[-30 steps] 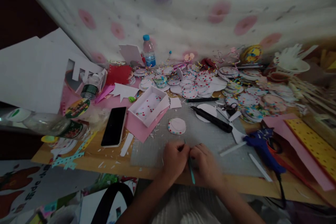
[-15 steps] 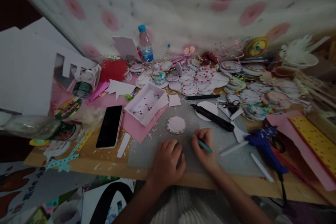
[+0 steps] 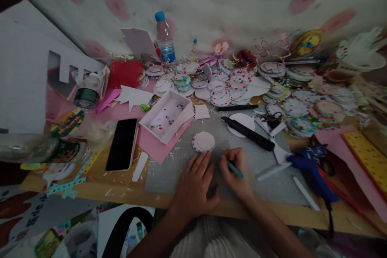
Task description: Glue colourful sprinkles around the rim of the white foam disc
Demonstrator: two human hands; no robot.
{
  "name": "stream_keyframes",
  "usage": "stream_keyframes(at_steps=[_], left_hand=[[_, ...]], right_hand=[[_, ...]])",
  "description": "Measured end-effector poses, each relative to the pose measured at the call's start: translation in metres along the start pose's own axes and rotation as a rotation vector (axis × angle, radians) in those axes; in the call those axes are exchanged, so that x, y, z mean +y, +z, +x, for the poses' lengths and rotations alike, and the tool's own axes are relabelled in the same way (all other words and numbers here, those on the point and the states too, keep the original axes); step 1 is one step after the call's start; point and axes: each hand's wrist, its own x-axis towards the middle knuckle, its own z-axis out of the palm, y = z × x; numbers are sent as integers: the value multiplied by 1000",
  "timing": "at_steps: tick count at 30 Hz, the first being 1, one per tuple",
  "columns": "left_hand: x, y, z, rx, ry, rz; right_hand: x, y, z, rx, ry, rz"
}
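A round white paper disc (image 3: 203, 142) with small red and blue dots along its edge lies on the grey cutting mat (image 3: 169, 177). My left hand (image 3: 198, 181) is open, palm down, with its fingertips at the disc's near edge. In my right hand (image 3: 237, 169) a thin teal pen-like tool (image 3: 235, 169) is gripped, its end jutting out toward the lower right; its tip is hidden by my fingers. This hand is just right of the disc, resting on the mat. Left of the mat's middle stands a white paper box (image 3: 166, 117) holding several small red and blue beads.
A black utility knife (image 3: 248, 133) lies across a plain white disc. To its right is a blue glue gun (image 3: 311, 173). Decorated discs (image 3: 220, 88) are heaped at the back, near a water bottle (image 3: 165, 40). A phone (image 3: 121, 144) lies at left.
My left hand has moved forward to the disc's near edge, its fingers stretching out. My right hand keeps the teal tool in about the same place. The view has tilted down slightly.
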Motion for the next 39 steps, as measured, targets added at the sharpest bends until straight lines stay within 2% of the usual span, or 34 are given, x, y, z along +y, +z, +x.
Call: stream_keyframes(at_steps=[13,23,39], left_hand=[[1,-3,3,-45,-22,-10],[2,-2,2,-25,-27,1],[2,-2,1,-12,-27,-16]], right_hand=[[-3,-2,1,5,2,-58],[-4,-2,2,41,9,-36],[-3,-2,4,19,35,14]])
